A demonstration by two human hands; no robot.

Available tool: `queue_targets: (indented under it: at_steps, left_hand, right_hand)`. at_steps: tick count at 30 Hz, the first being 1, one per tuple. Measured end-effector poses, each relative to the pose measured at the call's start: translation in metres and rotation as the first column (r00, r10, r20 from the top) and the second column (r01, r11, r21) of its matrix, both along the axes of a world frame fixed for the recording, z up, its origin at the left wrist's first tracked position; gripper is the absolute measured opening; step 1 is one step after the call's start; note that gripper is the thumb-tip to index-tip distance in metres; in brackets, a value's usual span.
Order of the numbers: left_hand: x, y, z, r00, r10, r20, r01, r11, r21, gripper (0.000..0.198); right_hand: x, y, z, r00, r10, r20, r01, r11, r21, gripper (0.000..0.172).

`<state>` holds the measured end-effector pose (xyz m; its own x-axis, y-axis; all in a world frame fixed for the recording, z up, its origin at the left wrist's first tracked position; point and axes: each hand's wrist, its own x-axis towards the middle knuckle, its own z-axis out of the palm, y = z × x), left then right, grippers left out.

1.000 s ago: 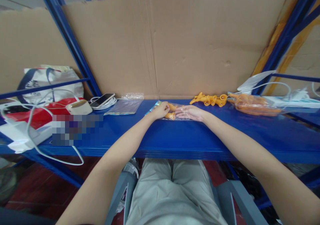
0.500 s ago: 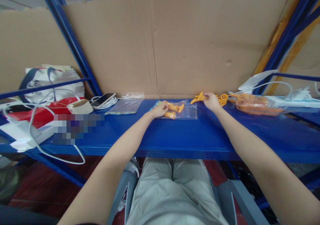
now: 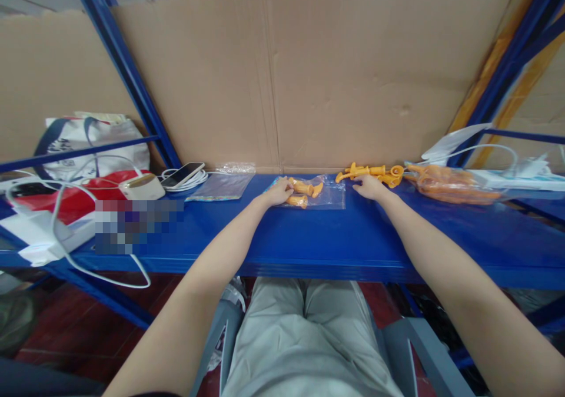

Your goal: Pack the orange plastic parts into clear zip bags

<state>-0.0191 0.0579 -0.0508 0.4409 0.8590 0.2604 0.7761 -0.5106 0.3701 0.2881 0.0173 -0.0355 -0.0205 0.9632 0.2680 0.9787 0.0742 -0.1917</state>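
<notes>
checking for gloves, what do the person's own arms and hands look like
Left hand and right hand are gloveless, with no watch or bracelet visible. Both forearms are uncovered; a dark edge at the bottom, by the left one, may be a sleeve.

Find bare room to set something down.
Blue metal shelf lies bare between the central clear plastic bag and front edge, also before the bulging orange-filled bag. Crowded: left end, with red bundle and white fabric tote; back right, with loose orange plastic pieces.

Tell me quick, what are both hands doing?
Left hand: on the clear bag; can't tell if it's gripping.
Right hand: open by the loose orange pieces, nothing visibly held.
</notes>
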Motion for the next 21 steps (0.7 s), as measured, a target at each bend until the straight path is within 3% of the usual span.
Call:
queue_targets:
  at_steps: [3, 5, 11, 21]
  left_hand:
    - [-0.002, 0.002, -0.001, 1.000, 0.015, 0.008, -0.015, 1.000, 0.019, 0.015]
    - [-0.004, 0.003, -0.001, 1.000, 0.009, 0.009, -0.010, 0.999, 0.036, 0.014]
    - [-0.008, 0.003, 0.001, 0.999, 0.034, 0.011, -0.035, 0.999, 0.040, 0.013]
    - [-0.010, 0.003, 0.003, 0.998, 0.061, 0.000, -0.061, 0.997, 0.052, 0.014]
  right_hand:
    - [0.004, -0.003, 0.002, 0.989, -0.145, -0.022, 0.147, 0.976, 0.163, 0.040]
    - [0.007, -0.003, 0.001, 0.975, -0.220, -0.037, 0.223, 0.955, 0.198, 0.041]
    - [0.017, 0.006, -0.011, 0.983, -0.181, 0.020, 0.181, 0.983, 0.025, 0.050]
    - [0.007, -0.006, 0.003, 0.963, -0.260, -0.068, 0.260, 0.966, -0.017, 0.036]
